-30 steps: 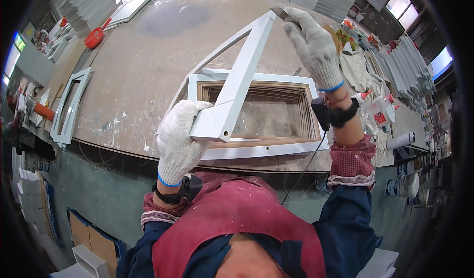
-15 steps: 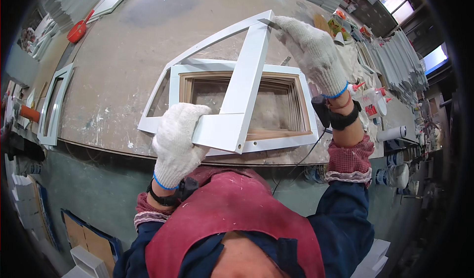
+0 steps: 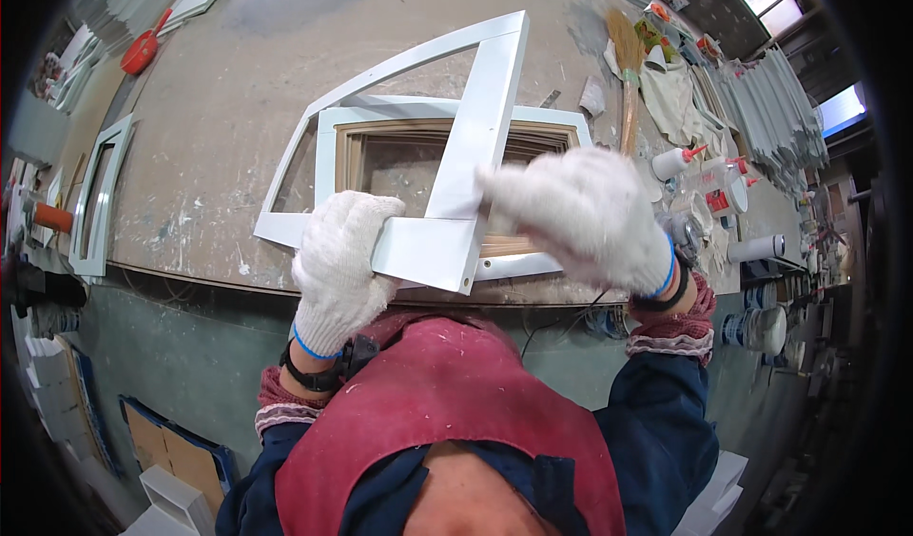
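Frame (image 3: 478,127): white, four-sided, open in the middle; in front of the person, above the worktable (image 3: 209,175), overlapping a stack of frames in view; cannot tell whether resting on anything below; small hole at the near right corner.
Left hand (image 3: 344,260): in a white knit glove with blue edging, clamped on the near rail of the frame.
Right hand (image 3: 590,208): gloved alike, blurred, just beside the right-hand bar of the frame; cannot tell whether touching.
Hands together or apart: well apart, with the bar between.
Stack of frames (image 3: 326,165): white on top, brown inner edges, flat on the worktable, partly hidden by the frame and the right hand.
Table's left end: narrow white frame (image 3: 87,266) near the edge; red scoop (image 3: 140,54) farther off.
Table's right side: straw broom (image 3: 625,46), white bottle (image 3: 669,164) with red nozzle, white cylinder (image 3: 757,249).
Clothing: dark red apron (image 3: 409,374), navy sleeves (image 3: 661,412).
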`<act>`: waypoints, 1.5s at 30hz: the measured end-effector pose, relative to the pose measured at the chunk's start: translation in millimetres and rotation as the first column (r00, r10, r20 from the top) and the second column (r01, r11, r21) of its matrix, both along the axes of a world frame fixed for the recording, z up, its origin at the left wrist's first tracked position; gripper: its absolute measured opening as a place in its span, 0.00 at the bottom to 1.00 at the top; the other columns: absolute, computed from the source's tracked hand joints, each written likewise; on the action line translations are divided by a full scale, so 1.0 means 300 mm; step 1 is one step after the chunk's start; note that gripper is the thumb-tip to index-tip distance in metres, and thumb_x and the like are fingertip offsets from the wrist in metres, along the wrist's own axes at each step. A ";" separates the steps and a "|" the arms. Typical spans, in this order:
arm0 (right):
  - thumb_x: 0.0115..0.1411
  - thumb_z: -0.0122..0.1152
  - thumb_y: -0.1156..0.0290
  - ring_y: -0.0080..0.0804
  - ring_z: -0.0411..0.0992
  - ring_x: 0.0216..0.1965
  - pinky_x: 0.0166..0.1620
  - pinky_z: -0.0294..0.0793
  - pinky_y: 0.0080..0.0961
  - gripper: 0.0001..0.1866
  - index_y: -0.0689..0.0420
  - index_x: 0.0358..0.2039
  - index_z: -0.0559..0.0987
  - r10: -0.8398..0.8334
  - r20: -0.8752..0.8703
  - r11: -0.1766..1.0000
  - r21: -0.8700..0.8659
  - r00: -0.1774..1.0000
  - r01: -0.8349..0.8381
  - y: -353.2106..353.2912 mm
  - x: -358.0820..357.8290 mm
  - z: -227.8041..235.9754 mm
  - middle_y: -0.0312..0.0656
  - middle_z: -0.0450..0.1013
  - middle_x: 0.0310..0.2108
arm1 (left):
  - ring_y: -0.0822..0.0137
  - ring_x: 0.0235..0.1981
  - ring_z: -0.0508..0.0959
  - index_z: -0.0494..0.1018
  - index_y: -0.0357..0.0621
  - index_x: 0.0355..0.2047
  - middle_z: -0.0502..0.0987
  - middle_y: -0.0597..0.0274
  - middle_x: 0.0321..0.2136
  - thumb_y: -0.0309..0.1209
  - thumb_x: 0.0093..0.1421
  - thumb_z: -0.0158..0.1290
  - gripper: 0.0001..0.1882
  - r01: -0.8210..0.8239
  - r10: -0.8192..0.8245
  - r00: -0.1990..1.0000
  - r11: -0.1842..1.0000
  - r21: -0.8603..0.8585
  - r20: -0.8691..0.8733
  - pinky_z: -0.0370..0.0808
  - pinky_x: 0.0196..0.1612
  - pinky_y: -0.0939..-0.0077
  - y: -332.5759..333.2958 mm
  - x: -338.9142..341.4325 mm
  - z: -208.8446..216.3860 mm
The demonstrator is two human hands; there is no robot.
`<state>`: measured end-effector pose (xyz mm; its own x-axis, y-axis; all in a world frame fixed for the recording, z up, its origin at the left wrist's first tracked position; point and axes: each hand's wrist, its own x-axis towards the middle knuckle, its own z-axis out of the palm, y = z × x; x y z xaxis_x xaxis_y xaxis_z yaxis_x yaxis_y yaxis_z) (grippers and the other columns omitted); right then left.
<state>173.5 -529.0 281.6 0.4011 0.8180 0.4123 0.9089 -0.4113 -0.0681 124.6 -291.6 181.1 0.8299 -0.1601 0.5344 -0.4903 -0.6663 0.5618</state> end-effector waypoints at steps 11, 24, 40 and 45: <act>0.59 0.59 0.66 0.39 0.78 0.29 0.30 0.77 0.30 0.14 0.48 0.47 0.77 -0.412 0.223 0.894 0.284 0.883 0.346 -0.088 0.336 -0.114 0.45 0.77 0.30 | 0.52 0.39 0.74 0.72 0.41 0.37 0.74 0.55 0.34 0.24 0.43 0.58 0.18 -0.008 0.007 1.000 0.999 0.043 0.017 0.71 0.43 0.63 -0.027 -0.003 -0.005; 0.42 0.65 0.74 0.30 0.72 0.22 0.25 0.68 0.29 0.24 0.57 0.45 0.76 0.065 -0.093 0.998 0.021 0.994 -0.063 -0.018 -0.106 -0.114 0.34 0.73 0.23 | 0.52 0.40 0.74 0.72 0.44 0.40 0.74 0.55 0.35 0.23 0.37 0.61 0.24 -0.026 0.026 1.000 0.994 0.110 0.004 0.71 0.44 0.62 -0.042 -0.006 -0.065; 0.62 0.56 0.62 0.40 0.77 0.27 0.32 0.75 0.32 0.12 0.53 0.43 0.78 -0.266 -0.350 0.924 0.172 0.898 0.341 -0.084 0.215 -0.161 0.48 0.76 0.27 | 0.53 0.33 0.73 0.72 0.42 0.37 0.72 0.55 0.29 0.26 0.39 0.59 0.20 0.008 -0.013 0.999 0.996 0.089 0.050 0.69 0.38 0.61 -0.032 0.006 -0.076; 0.64 0.54 0.59 0.37 0.76 0.25 0.30 0.74 0.31 0.14 0.55 0.43 0.77 -0.429 -0.290 0.855 0.176 0.855 0.488 -0.139 0.414 -0.174 0.47 0.76 0.24 | 0.53 0.31 0.72 0.72 0.41 0.36 0.71 0.55 0.28 0.30 0.42 0.59 0.18 0.030 -0.035 0.997 0.996 0.083 0.066 0.69 0.37 0.62 -0.032 0.007 -0.080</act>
<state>297.7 -570.6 229.4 0.8138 0.4066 0.4153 0.5648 -0.7217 -0.4002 126.8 -301.3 157.1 0.7861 -0.2319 0.5729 -0.5472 -0.6920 0.4708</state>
